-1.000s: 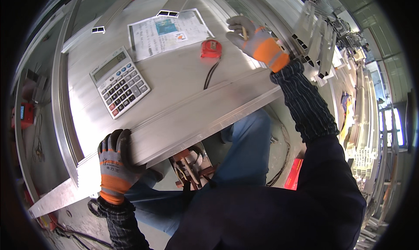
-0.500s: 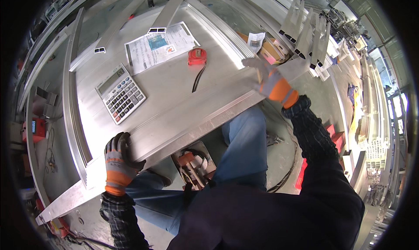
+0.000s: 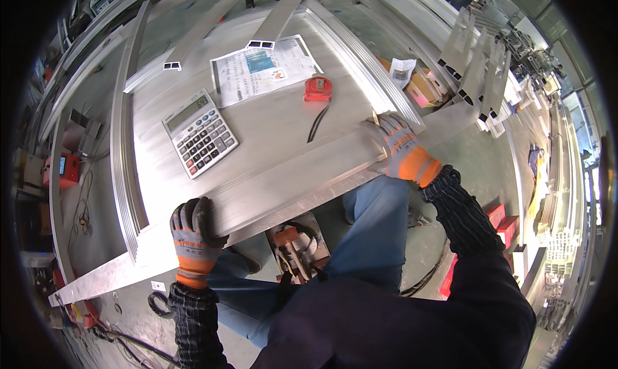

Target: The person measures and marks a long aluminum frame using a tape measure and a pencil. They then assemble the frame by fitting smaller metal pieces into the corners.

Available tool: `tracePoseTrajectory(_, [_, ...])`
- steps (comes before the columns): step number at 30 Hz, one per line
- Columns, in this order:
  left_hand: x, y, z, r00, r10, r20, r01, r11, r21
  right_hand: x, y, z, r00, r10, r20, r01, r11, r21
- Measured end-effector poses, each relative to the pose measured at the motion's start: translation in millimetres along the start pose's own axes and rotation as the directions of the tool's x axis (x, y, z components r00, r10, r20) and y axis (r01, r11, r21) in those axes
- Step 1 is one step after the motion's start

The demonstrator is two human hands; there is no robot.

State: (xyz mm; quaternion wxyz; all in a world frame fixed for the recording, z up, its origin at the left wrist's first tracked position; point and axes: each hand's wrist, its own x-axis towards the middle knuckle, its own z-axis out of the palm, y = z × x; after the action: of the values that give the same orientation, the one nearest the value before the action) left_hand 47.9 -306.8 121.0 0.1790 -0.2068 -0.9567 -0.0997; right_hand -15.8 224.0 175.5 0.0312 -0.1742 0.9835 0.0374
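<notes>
Both my hands wear grey gloves with orange cuffs. My left hand [image 3: 194,240] is closed over the near left part of a wide aluminium profile [image 3: 290,182], thumb against its front edge. Near its right end, my right hand [image 3: 405,151] grips the same profile; a thin pencil-like stick [image 3: 376,118] shows at its fingers. Behind the profile lies a metal panel [image 3: 270,127]. On it are a white calculator [image 3: 201,137], a red tape measure [image 3: 318,91] with a black strap, and a printed sheet with handwriting [image 3: 238,82].
Ridged aluminium rails [image 3: 122,143] flank the panel, and two hollow bars [image 3: 280,18] reach over its far side. A tool box [image 3: 299,246] stands below, beside my legs. Cardboard boxes [image 3: 428,89] and stacked profiles [image 3: 473,66] are at the right; cables [image 3: 129,343] lie lower left.
My right hand has come down onto the profile's right end and now grips it. The left hand keeps its hold. The whole view has shifted slightly, so the bench appears further right.
</notes>
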Motion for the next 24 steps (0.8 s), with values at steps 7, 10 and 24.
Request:
tracePoseTrajectory(7, [2, 8, -12, 0.997, 0.011, 0.072, -0.009, 1.000, -0.021, 3, 11, 5, 0.991, -0.029, 0.131, 0.046, 0.991, -0.124])
tracePoseTrajectory(10, [5, 9, -15, 0.995, 0.022, 0.094, -0.019, 0.999, -0.027, 3, 9, 2, 0.993, -0.043, 0.110, 0.052, 0.995, -0.081])
tracePoseTrajectory(24, [51, -20, -29, 0.988, -0.058, 0.146, 0.095, 0.962, -0.256, 50, 44, 3, 0.979, -0.159, -0.124, 0.175, 0.977, 0.124])
